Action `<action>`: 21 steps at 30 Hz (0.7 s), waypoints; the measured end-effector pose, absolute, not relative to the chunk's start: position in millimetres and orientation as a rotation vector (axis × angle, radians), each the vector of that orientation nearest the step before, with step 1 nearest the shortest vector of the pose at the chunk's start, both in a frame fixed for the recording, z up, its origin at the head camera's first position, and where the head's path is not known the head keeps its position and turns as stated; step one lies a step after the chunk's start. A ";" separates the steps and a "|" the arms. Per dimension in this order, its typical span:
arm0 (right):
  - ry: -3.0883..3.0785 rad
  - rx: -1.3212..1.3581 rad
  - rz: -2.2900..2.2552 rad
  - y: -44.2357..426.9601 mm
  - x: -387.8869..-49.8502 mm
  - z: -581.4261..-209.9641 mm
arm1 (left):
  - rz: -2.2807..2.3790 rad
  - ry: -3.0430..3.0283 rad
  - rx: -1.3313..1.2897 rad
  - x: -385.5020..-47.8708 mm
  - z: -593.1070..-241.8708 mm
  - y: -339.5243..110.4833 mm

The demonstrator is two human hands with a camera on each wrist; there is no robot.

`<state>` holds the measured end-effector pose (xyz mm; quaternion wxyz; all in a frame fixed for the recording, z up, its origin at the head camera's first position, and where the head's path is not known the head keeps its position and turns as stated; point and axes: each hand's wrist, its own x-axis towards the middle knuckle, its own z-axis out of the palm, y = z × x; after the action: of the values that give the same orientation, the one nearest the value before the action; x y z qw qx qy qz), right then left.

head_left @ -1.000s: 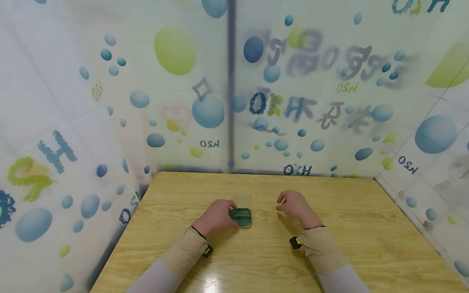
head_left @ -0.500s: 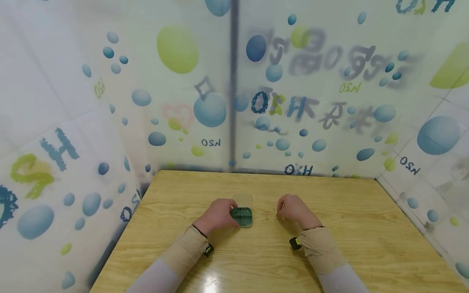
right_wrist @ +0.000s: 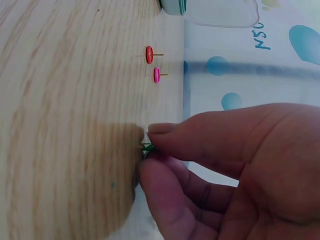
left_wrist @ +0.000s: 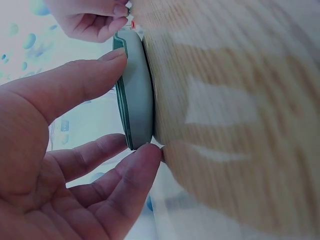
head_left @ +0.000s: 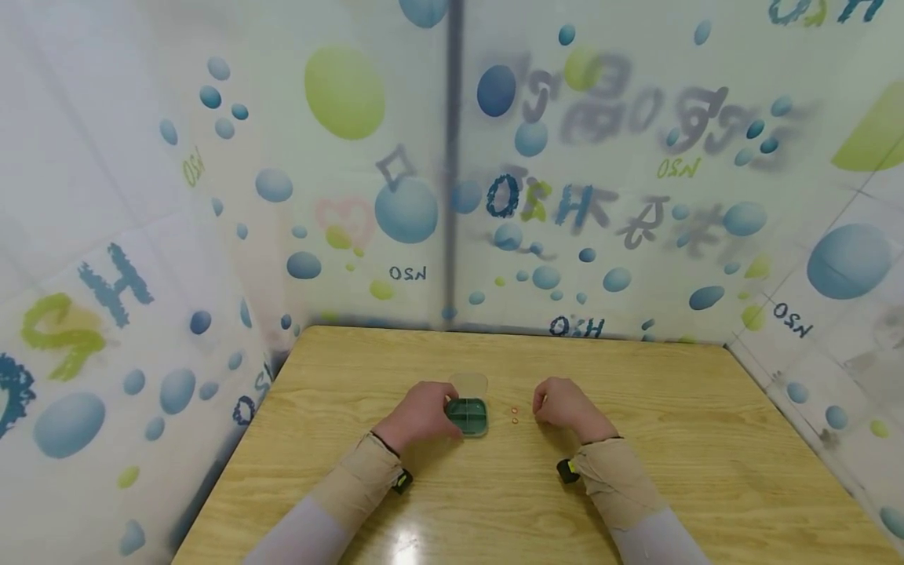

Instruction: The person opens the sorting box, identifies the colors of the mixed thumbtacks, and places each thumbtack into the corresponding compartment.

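A small green box (head_left: 468, 417) with inner compartments lies on the table, its clear lid (head_left: 469, 384) folded back. My left hand (head_left: 422, 414) grips the box's left side, with the thumb (left_wrist: 90, 75) on one edge and fingers at the opposite edge. To the right, my right hand (head_left: 567, 408) is at the tabletop. In the right wrist view its thumb and fingers pinch a green thumbtack (right_wrist: 148, 147), partly hidden by the fingertips. Between the box and this hand, a red thumbtack (right_wrist: 149, 55) and a pink thumbtack (right_wrist: 157, 75) lie heads down, points up.
The wooden table (head_left: 339, 369) runs back to a wall (head_left: 339, 235) printed with bubbles and letters. Bands with small dark devices sit on both wrists.
My right hand has lowered slightly, and its fingers have closed in at the tabletop, covering the small thing seen beneath them earlier. The left hand stays on the box. The view shifts slightly.
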<state>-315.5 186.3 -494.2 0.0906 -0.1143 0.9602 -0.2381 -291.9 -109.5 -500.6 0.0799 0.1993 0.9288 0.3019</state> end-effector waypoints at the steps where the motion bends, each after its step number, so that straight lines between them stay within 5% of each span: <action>1: 2.857 -0.342 -0.706 186.2 -315.4 -494.0 | 0.906 2.778 0.594 -291.9 -500.3 -109.5; 21: 2.794 -0.285 -0.761 190.6 -317.6 -495.9 | 0.900 2.781 0.576 -291.9 -500.3 -109.1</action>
<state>-317.6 190.6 -495.9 0.1157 -0.0974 0.9537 -0.2598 -291.9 -109.1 -500.3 0.0808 0.1928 0.9304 0.3012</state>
